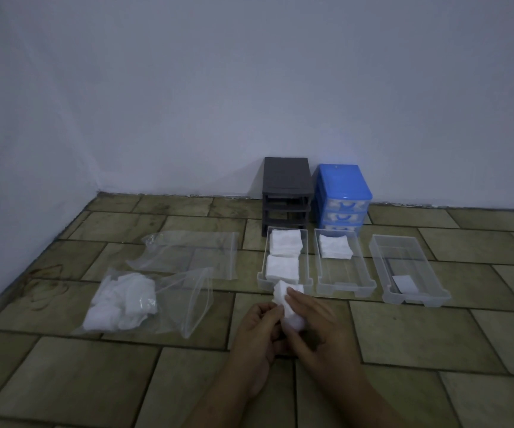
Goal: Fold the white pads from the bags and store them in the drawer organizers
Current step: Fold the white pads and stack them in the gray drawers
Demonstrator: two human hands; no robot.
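Gripping white pad (289, 307) | left hand (258, 329), right hand (314, 322) | pad's underside hidden

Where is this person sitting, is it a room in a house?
Probably a bare corner of a room at home: a tiled stone floor, plain white walls, and small grey and blue plastic drawer units standing against the wall.

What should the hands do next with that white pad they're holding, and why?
Probably finish folding the pad flat, then set it in the left clear drawer. Both the left hand and right hand are pinching it just in front of that drawer, and it looks bunched, not square like the two stacks already lying inside.
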